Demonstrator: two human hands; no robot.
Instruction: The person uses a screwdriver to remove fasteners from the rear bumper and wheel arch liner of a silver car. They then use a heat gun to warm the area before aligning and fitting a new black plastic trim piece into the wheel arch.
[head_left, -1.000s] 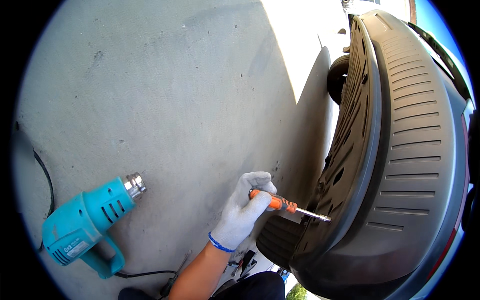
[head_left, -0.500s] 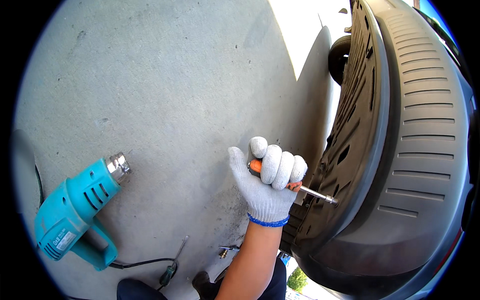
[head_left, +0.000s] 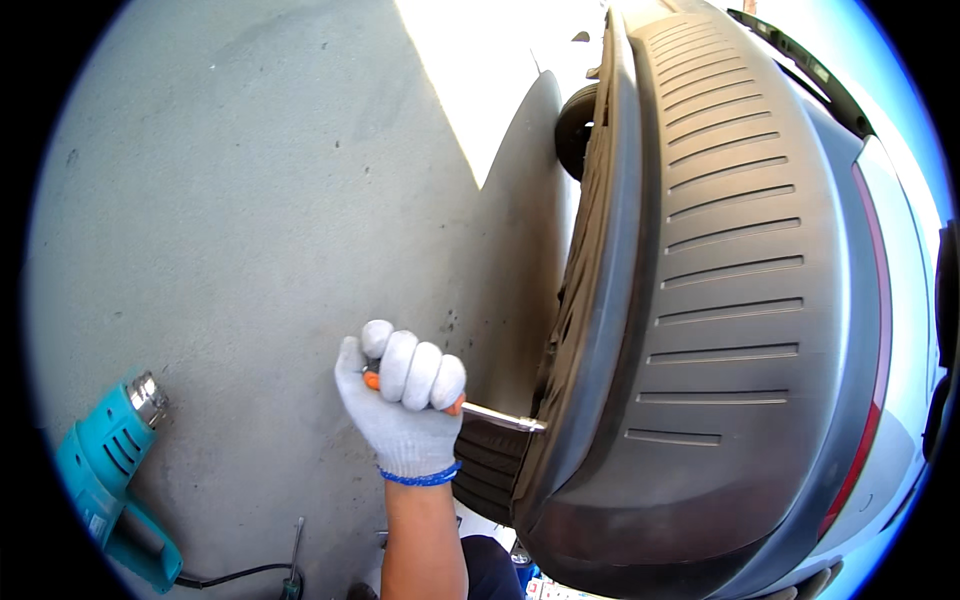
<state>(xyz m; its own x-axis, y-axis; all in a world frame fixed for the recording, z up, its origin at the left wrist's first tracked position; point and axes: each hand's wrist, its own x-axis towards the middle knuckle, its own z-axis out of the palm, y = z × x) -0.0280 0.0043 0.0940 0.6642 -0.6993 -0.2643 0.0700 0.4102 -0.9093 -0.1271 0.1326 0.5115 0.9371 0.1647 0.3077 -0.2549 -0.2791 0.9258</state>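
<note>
My left hand [head_left: 405,410], in a white knit glove with a blue cuff, is seen palm side up with its fingers wrapped round the orange handle of a nut driver [head_left: 500,417]. Its thumb lies along the left side. The bare metal shaft points right, and its socket-like end meets the lower edge of a dark grey car bumper [head_left: 720,300]. What the tip sits on is hidden by the bumper's edge. My right hand is out of view.
A teal heat gun [head_left: 95,455] lies on the concrete floor [head_left: 250,200] at lower left, its black cord running right. A screwdriver [head_left: 297,555] lies beside the cord. Beyond the bumper's underside is a wheel [head_left: 575,130]. A red tail light [head_left: 850,480] shows at right.
The view has swung, so the hand, heat gun and bumper sit further left in the picture and the bumper's underside shows less. The left hand keeps its grip on the nut driver.
</note>
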